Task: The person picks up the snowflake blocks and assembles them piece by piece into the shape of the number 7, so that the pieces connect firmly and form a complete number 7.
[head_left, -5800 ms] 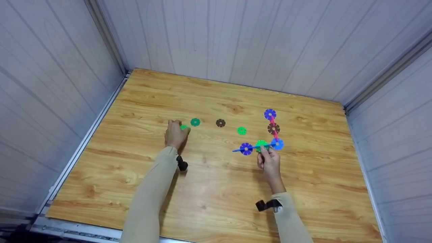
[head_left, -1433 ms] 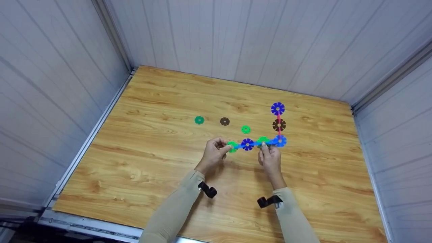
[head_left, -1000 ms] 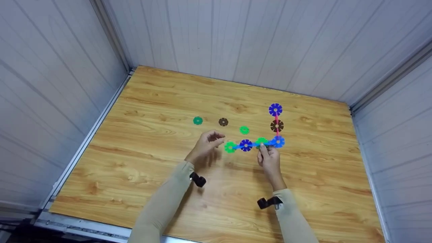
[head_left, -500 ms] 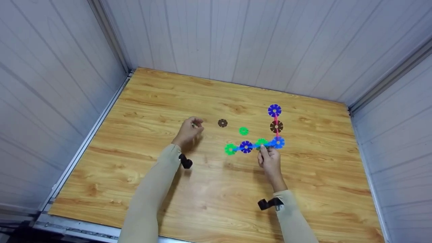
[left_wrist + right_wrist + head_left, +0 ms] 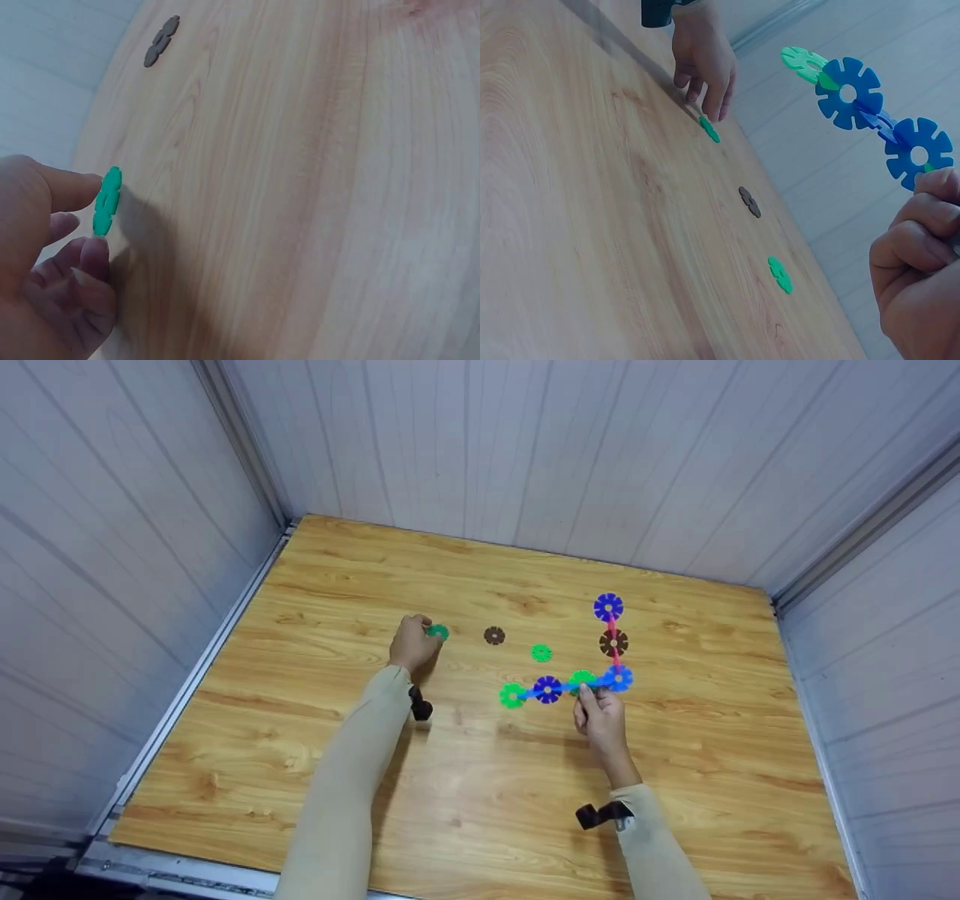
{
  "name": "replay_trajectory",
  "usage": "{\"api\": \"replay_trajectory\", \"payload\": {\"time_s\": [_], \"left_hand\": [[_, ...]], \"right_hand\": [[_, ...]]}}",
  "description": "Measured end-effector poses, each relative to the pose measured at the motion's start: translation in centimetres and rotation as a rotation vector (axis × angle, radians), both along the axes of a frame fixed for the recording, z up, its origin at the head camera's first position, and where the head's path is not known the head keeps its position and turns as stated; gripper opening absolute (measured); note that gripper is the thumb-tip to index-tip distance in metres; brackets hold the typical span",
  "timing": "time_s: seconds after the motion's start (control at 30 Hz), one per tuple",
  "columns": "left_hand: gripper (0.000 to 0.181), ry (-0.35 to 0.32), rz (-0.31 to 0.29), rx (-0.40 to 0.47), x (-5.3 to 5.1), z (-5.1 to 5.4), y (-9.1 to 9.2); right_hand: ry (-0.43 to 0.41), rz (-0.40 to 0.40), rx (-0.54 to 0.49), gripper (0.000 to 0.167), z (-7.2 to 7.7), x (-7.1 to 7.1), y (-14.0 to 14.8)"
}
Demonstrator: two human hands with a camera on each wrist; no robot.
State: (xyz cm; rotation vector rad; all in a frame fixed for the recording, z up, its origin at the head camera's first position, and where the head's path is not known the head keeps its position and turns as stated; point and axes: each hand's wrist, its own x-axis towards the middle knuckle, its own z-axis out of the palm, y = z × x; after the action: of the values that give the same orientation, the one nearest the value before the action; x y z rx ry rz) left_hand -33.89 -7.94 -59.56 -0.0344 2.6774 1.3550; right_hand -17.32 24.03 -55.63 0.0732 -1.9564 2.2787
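Note:
In the head view my left hand (image 5: 413, 643) is at a teal-green notched interlocking disc (image 5: 438, 632) on the table. The left wrist view shows thumb and finger at opposite edges of this disc (image 5: 108, 201), pinching it. My right hand (image 5: 602, 724) grips an L-shaped chain of interlocking discs by a bright green disc (image 5: 582, 681), raised off the table. From a bright green end disc (image 5: 513, 696) the chain runs through a purple disc (image 5: 547, 689) to a blue corner disc (image 5: 619, 678). Beyond that come a brown disc (image 5: 613, 643) and a purple end disc (image 5: 608, 607), with pink and blue discs edge-on between.
A loose brown disc (image 5: 494, 635) and a loose bright green disc (image 5: 541, 652) lie flat on the wooden table (image 5: 465, 810), to the right of my left hand. Pale panel walls (image 5: 510, 450) enclose the table at the back and both sides.
My left hand brought a bright green disc to the chain's left end, let go, and moved back left to the teal-green disc. My right hand keeps its hold, almost still.

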Motion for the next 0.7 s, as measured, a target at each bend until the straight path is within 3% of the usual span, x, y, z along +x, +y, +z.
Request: {"api": "replay_trajectory", "payload": {"time_s": [0.37, 0.7], "left_hand": [[0.040, 0.027, 0.053, -0.160, -0.60, -1.04, 0.58], [0.034, 0.058, 0.028, -0.087, 0.37, -0.82, 0.88]], "right_hand": [[-0.010, 0.005, -0.026, 0.032, 0.14, 0.09, 0.09], [-0.008, 0.005, -0.063, 0.032, 0.08, -0.03, -0.25]]}}
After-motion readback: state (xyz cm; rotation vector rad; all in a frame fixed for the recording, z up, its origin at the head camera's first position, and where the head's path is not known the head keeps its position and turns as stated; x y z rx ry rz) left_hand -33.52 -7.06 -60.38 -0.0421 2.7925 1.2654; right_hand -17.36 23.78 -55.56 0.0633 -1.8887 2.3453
